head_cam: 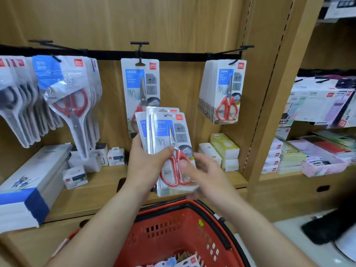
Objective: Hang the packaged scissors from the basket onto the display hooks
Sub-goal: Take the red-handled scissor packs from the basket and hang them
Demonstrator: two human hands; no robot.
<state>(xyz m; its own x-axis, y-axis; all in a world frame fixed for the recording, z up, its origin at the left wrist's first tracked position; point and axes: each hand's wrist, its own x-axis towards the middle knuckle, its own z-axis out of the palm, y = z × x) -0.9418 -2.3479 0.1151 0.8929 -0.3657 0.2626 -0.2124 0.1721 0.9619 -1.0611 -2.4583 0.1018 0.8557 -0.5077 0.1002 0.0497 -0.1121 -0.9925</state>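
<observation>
A fanned stack of packs [169,135], three at least, is held upright in front of the shelf, above the basket [173,237] and just below the mid hook [140,53]. It is gripped by the left hand [146,162], fingers behind and thumb across the front near the scissors' pivot. The right hand [204,176] is blurred at the front pack's lower part. Its thumb seems laid over the red handles, but whether that's a pinch can't be told.

The packs are judged light: stiff card w/ a slick clear blister, so sliding within the fan is likely, and the steel puts the weight low. The best hold is judged to be the lower half, by the card edges, w/ the top hang slot left free.

One hung pack [141,87] is seen on the mid hook, and a full row [223,93] on the right hook [234,61]. More pkgs are seen in the basket.
</observation>
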